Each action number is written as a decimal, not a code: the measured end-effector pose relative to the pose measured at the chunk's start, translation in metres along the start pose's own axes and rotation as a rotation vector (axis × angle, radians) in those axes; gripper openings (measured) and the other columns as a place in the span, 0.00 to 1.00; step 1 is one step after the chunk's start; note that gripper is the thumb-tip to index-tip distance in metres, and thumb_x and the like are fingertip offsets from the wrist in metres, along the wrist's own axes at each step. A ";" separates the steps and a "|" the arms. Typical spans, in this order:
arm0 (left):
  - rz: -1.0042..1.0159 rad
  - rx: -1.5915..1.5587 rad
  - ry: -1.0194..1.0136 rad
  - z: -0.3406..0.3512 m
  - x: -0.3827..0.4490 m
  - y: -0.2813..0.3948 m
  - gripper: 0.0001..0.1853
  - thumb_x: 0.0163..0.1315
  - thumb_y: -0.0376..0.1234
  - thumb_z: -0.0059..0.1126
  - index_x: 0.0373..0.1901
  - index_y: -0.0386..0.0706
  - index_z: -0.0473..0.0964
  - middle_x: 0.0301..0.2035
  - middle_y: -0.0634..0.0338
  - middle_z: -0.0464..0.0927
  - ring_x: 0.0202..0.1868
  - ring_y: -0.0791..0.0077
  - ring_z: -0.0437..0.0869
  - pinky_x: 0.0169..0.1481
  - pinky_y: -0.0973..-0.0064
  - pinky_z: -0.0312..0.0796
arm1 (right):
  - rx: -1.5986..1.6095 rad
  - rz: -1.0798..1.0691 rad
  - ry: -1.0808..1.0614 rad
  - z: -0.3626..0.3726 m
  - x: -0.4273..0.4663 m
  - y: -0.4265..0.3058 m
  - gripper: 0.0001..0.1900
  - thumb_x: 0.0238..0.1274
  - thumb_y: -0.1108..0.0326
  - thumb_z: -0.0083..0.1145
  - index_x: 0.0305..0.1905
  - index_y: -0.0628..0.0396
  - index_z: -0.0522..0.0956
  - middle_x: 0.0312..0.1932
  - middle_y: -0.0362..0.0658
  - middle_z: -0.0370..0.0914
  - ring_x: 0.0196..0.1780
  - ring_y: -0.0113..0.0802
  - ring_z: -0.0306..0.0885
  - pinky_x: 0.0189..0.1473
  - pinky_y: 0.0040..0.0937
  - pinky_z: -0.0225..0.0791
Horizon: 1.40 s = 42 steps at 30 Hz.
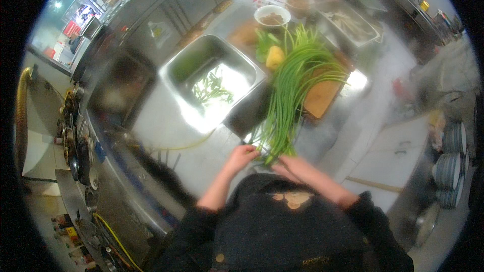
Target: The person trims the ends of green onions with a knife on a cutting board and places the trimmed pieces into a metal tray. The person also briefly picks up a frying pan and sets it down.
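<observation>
A large bunch of long green stalks point(289, 83), which look like garlic scapes or chives, lies across a wooden cutting board point(321, 96), its near ends by my hands. My left hand point(244, 156) is at the left of these ends with thumb and fingertips together; whether a stalk is between them is too blurred to tell. My right hand point(289, 166) is at the right of the ends, its fingers partly hidden. Left of the bunch, a deep steel pan point(261, 77) holds short cut green pieces point(213, 88). A peeled yellow vegetable point(275, 58) touches the bunch.
A white bowl point(272, 16) with brown contents and another bowl point(298, 2) stand at the back. A steel tray point(349, 26) with pale food is at the back right. Stacked striped bowls point(448, 170) are at the far right, and pans point(73, 147) at the far left.
</observation>
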<state>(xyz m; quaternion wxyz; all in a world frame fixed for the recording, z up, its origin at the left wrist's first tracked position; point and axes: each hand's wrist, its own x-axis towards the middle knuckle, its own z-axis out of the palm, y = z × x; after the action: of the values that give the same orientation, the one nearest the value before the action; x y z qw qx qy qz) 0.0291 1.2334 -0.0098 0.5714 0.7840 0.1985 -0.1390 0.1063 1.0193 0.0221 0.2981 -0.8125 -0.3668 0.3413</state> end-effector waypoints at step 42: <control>-0.293 -0.520 1.017 0.009 0.031 -0.232 0.16 0.56 0.22 0.46 0.47 0.37 0.68 0.35 0.59 0.74 0.38 0.74 0.75 0.47 0.70 0.68 | 0.187 0.390 0.266 -0.057 -0.046 -0.010 0.14 0.59 0.58 0.53 0.35 0.59 0.71 0.19 0.45 0.67 0.24 0.30 0.64 0.29 0.30 0.62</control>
<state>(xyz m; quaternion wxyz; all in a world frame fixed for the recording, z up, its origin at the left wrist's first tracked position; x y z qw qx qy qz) -0.0527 1.2923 -0.2215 0.5531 0.5507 0.5812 0.2302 0.1234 0.9745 0.0785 0.3461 -0.8745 -0.1278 0.3148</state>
